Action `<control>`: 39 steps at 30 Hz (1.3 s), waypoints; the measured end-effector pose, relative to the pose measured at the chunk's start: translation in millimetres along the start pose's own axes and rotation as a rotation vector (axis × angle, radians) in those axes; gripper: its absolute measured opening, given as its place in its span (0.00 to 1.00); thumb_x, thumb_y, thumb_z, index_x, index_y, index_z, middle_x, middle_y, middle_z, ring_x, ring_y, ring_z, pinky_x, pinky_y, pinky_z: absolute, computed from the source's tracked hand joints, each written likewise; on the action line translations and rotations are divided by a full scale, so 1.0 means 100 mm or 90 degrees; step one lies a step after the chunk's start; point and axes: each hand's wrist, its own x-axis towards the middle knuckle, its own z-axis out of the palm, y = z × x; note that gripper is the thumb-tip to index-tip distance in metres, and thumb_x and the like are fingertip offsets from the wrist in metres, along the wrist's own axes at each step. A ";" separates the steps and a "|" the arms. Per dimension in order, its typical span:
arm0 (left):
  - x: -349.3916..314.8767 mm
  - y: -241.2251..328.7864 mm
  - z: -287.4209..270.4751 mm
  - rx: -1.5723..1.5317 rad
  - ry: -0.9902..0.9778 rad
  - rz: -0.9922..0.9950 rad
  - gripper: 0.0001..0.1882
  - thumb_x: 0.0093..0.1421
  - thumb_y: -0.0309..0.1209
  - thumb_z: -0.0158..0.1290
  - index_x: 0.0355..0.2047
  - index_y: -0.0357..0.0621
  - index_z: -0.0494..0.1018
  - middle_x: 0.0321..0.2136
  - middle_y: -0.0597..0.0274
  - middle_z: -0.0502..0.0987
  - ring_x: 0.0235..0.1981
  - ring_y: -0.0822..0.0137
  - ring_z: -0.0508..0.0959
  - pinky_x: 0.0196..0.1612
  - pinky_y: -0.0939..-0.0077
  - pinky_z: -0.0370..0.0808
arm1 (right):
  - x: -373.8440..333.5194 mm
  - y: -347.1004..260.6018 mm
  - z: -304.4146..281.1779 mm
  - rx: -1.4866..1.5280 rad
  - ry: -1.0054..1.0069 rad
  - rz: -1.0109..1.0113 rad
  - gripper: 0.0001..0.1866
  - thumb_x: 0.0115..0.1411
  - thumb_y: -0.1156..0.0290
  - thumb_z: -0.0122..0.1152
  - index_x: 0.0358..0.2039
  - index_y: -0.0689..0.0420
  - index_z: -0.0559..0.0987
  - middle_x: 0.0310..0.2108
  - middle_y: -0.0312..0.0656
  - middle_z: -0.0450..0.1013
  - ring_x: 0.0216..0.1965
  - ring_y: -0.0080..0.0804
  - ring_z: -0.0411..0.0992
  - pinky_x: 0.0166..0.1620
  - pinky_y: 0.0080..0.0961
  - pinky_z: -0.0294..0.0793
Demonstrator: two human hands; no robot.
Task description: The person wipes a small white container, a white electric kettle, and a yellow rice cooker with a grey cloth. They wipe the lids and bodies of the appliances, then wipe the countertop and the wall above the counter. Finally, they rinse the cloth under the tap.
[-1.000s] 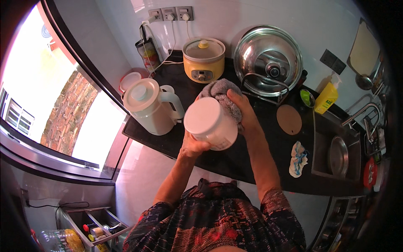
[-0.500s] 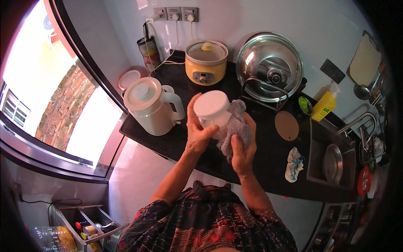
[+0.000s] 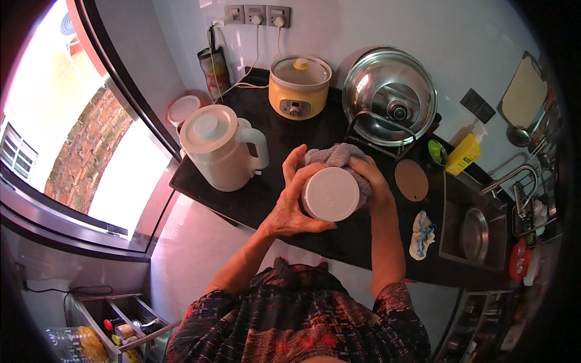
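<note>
A jar with a round white lid is held in front of me over the black counter, its lid turned up toward me. My left hand wraps round the jar's left side, thumb along the lower edge of the lid. Behind and to the right of the jar, my right hand presses a grey cloth against it. The lid hides most of the jar's body, and some right-hand fingers are covered by the cloth.
A white electric kettle stands left, a yellow electric cooker at the back. Steel lids lean in a rack. Rightward are a brown round mat, a crumpled cloth, a yellow bottle and the sink.
The jar has tipped so its lid faces me, and it has moved slightly right and nearer. The grey cloth has shifted from its right side to behind it, along with my right hand.
</note>
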 end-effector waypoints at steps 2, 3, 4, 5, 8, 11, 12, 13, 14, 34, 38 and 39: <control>0.00 -0.01 -0.07 0.007 -0.012 -0.027 0.57 0.29 0.48 0.73 0.61 0.50 0.60 0.63 0.50 0.45 0.66 0.46 0.45 0.66 0.49 0.46 | 0.02 0.06 -0.09 -0.032 -0.015 0.032 0.21 0.58 0.58 0.54 0.44 0.62 0.75 0.37 0.40 0.74 0.38 0.25 0.72 0.43 0.22 0.71; 0.00 -0.01 -0.14 0.085 -0.030 -0.032 0.58 0.31 0.46 0.74 0.63 0.52 0.57 0.63 0.50 0.43 0.66 0.49 0.44 0.64 0.48 0.55 | 0.01 0.10 -0.05 -0.041 0.013 0.013 0.21 0.58 0.58 0.55 0.44 0.62 0.75 0.38 0.40 0.74 0.39 0.26 0.72 0.44 0.23 0.70; -0.01 -0.01 -0.13 0.043 0.018 -0.084 0.57 0.32 0.44 0.74 0.63 0.52 0.57 0.62 0.51 0.45 0.65 0.50 0.46 0.62 0.50 0.60 | 0.01 0.15 -0.02 -0.051 0.041 -0.007 0.22 0.58 0.57 0.55 0.45 0.62 0.75 0.38 0.41 0.74 0.40 0.27 0.72 0.45 0.24 0.70; -0.02 0.00 -0.10 0.001 0.067 -0.134 0.56 0.34 0.42 0.74 0.63 0.52 0.57 0.60 0.51 0.47 0.65 0.51 0.49 0.60 0.52 0.65 | 0.01 0.22 0.00 -0.045 0.065 -0.041 0.22 0.57 0.58 0.56 0.46 0.63 0.75 0.40 0.41 0.74 0.42 0.28 0.72 0.47 0.24 0.70; -0.11 -0.07 0.05 -0.295 0.209 -0.266 0.54 0.39 0.33 0.73 0.65 0.52 0.54 0.56 0.53 0.51 0.58 0.56 0.63 0.53 0.62 0.76 | 0.03 0.46 0.04 -0.037 0.145 -0.126 0.24 0.56 0.60 0.59 0.48 0.64 0.73 0.43 0.43 0.73 0.46 0.31 0.71 0.51 0.26 0.68; -0.11 -0.04 -0.01 -0.408 0.134 -0.349 0.53 0.47 0.35 0.69 0.67 0.58 0.47 0.58 0.56 0.51 0.59 0.53 0.63 0.54 0.58 0.73 | -0.01 0.69 0.10 -0.012 0.212 -0.172 0.25 0.56 0.64 0.60 0.52 0.63 0.71 0.47 0.44 0.71 0.50 0.34 0.69 0.54 0.29 0.66; -0.12 0.02 -0.05 -0.551 0.132 -0.402 0.52 0.49 0.36 0.67 0.68 0.59 0.45 0.60 0.57 0.51 0.60 0.53 0.63 0.55 0.57 0.72 | -0.04 0.75 0.13 -0.069 0.235 -0.209 0.25 0.56 0.64 0.59 0.52 0.63 0.71 0.48 0.45 0.71 0.50 0.35 0.69 0.55 0.30 0.65; -0.13 0.06 -0.10 -0.696 0.128 -0.451 0.51 0.52 0.37 0.64 0.68 0.59 0.43 0.61 0.58 0.50 0.60 0.52 0.62 0.55 0.56 0.71 | -0.07 0.82 0.15 -0.127 0.258 -0.246 0.24 0.57 0.64 0.59 0.52 0.62 0.71 0.48 0.45 0.71 0.51 0.35 0.69 0.55 0.30 0.65; -0.14 0.08 -0.12 -0.842 0.123 -0.498 0.50 0.55 0.38 0.62 0.69 0.60 0.41 0.62 0.59 0.49 0.61 0.52 0.61 0.56 0.55 0.69 | -0.09 0.87 0.17 -0.185 0.282 -0.283 0.24 0.57 0.65 0.58 0.52 0.62 0.71 0.49 0.45 0.70 0.51 0.36 0.69 0.56 0.31 0.64; -0.09 0.15 -0.16 -0.358 -0.071 -0.282 0.78 0.34 0.28 0.74 0.66 0.60 0.19 0.61 0.45 0.57 0.61 0.54 0.61 0.62 0.58 0.61 | 0.38 -0.08 0.23 -0.654 -0.094 -0.117 0.23 0.46 0.67 0.61 0.44 0.63 0.76 0.51 0.47 0.66 0.48 0.36 0.69 0.51 0.33 0.69; -0.10 0.04 -0.13 -0.320 -0.009 -0.309 0.79 0.33 0.26 0.74 0.66 0.61 0.18 0.60 0.47 0.59 0.60 0.54 0.63 0.62 0.56 0.61 | 0.31 -0.06 0.20 -0.486 -0.249 -0.097 0.24 0.45 0.70 0.64 0.45 0.62 0.76 0.45 0.44 0.72 0.49 0.37 0.70 0.53 0.33 0.68; -0.06 0.09 -0.13 -0.346 -0.007 -0.335 0.78 0.34 0.27 0.74 0.66 0.59 0.18 0.56 0.48 0.64 0.57 0.55 0.67 0.60 0.57 0.64 | 0.23 -0.01 0.15 -0.575 -0.275 -0.213 0.26 0.40 0.73 0.66 0.44 0.58 0.77 0.46 0.43 0.73 0.51 0.42 0.69 0.54 0.38 0.68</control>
